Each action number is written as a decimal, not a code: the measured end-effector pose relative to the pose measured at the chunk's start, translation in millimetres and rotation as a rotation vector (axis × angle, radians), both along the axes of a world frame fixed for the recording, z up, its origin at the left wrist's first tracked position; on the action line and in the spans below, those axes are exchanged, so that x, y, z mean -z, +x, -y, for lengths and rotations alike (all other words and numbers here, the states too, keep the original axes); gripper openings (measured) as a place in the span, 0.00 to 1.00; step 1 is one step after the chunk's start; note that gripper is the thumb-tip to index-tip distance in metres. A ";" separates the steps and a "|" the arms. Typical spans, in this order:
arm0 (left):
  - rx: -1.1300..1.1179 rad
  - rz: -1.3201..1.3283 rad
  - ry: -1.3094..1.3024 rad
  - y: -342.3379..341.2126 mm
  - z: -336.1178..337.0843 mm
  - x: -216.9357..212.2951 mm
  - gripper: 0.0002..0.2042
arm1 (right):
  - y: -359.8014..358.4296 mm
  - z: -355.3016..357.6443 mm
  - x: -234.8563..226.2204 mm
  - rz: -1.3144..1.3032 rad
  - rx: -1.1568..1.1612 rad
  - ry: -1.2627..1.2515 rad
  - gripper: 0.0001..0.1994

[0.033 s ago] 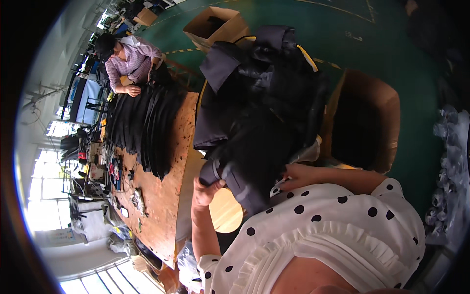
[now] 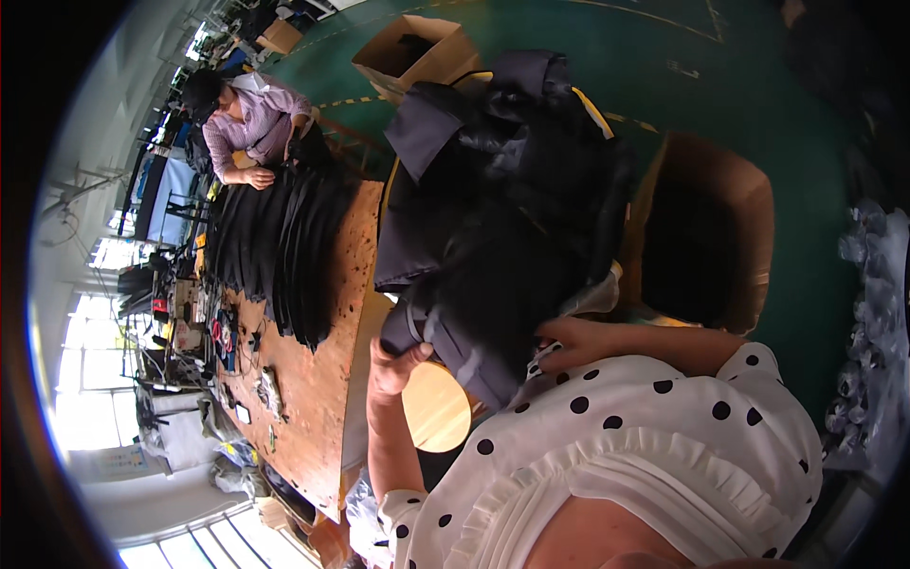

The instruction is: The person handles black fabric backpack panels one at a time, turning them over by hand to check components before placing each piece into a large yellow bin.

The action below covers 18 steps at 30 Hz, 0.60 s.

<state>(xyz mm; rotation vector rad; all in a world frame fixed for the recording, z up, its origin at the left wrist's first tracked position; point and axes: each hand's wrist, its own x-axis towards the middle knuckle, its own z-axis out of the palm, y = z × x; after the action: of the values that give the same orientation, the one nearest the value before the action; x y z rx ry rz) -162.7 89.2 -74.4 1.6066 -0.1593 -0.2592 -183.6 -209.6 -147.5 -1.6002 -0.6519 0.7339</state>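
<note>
Looking along the worktop [image 2: 318, 379], I see its long pale edge running just left of my arms, and my bundle hangs past that edge over the green floor [image 2: 758, 85]. Room is tight: an open brown carton [image 2: 706, 228] stands just right of the bundle, and a round wooden stool seat [image 2: 436, 408] sits under it. My left hand [image 2: 391, 365] has its fingers [image 2: 412, 353] curled closed around the lower left corner of the dark garment pile [image 2: 502, 209]. My right hand [image 2: 569, 339] presses against the pile's underside, fingers [image 2: 550, 327] bent and partly buried in the fabric, so I cannot tell how firmly they close. On the worktop's orange-brown board a fanned row of black pieces [image 2: 284, 247] lies well apart from my hands, with small tools and clutter [image 2: 223, 332] farther left. A person in a purple shirt [image 2: 256, 119] leans on the far end, beside another open carton [image 2: 417, 52].
</note>
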 end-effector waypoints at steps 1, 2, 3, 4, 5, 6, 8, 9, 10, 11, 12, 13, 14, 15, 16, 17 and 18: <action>0.014 0.002 0.000 9.3 7.4 -10.5 0.17 | 0.9 -1.4 -2.7 0.038 0.030 0.036 0.23; 0.065 0.039 -0.002 17.4 16.7 -22.5 0.18 | 1.7 -1.0 -7.5 0.076 0.063 0.072 0.24; 0.111 0.078 -0.006 23.8 23.9 -30.8 0.19 | 3.7 -1.2 -16.4 0.080 0.077 0.071 0.24; 0.127 0.081 -0.007 29.8 29.8 -35.2 0.19 | 6.6 0.0 -29.2 0.115 0.105 0.186 0.25; 0.186 0.103 0.032 37.5 36.1 -37.2 0.20 | 9.6 3.8 -41.2 0.153 0.140 0.296 0.25; 0.238 0.125 0.076 42.3 43.7 -43.3 0.20 | 12.9 9.5 -51.3 0.159 0.156 0.294 0.25; 0.204 0.133 0.094 53.7 60.6 -59.1 0.18 | 23.2 23.2 -74.6 0.287 -0.018 0.324 0.21; 0.177 0.163 0.077 60.4 67.3 -66.2 0.17 | 28.6 29.7 -101.5 0.046 0.002 0.222 0.19; 0.156 0.194 0.052 70.7 76.5 -74.4 0.16 | 32.9 36.6 -132.6 -0.193 0.029 0.112 0.17; 0.175 0.231 0.080 87.0 87.4 -86.2 0.15 | 36.4 36.7 -156.2 -0.185 0.291 0.349 0.14; 0.185 0.263 0.112 101.6 96.4 -100.4 0.14 | 43.3 32.5 -177.3 -0.176 0.543 0.588 0.12; 0.127 0.301 0.023 102.7 117.3 -122.9 0.15 | 60.0 35.3 -199.4 -0.257 0.646 0.680 0.11; 0.087 0.336 -0.077 103.3 142.4 -145.4 0.16 | 76.6 46.2 -221.9 -0.330 0.770 0.766 0.11; 0.131 0.342 -0.179 108.9 155.8 -161.3 0.18 | 81.1 58.2 -246.6 -0.220 0.796 0.755 0.15; 0.151 0.346 -0.269 112.0 159.2 -173.5 0.20 | 88.4 67.7 -269.1 -0.122 0.797 0.743 0.20; 0.186 0.373 -0.209 110.4 153.4 -186.2 0.24 | 102.9 92.2 -289.3 0.086 0.661 0.688 0.16; 0.289 0.399 -0.184 108.9 167.2 -195.6 0.28 | 90.6 135.2 -314.1 0.318 0.586 0.596 0.13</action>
<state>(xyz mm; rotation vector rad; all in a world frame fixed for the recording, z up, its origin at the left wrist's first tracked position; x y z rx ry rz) -53.8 -78.0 121.2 1.4344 -0.7065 -0.1376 -93.0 -344.8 166.6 -1.2491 -0.5177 -0.1506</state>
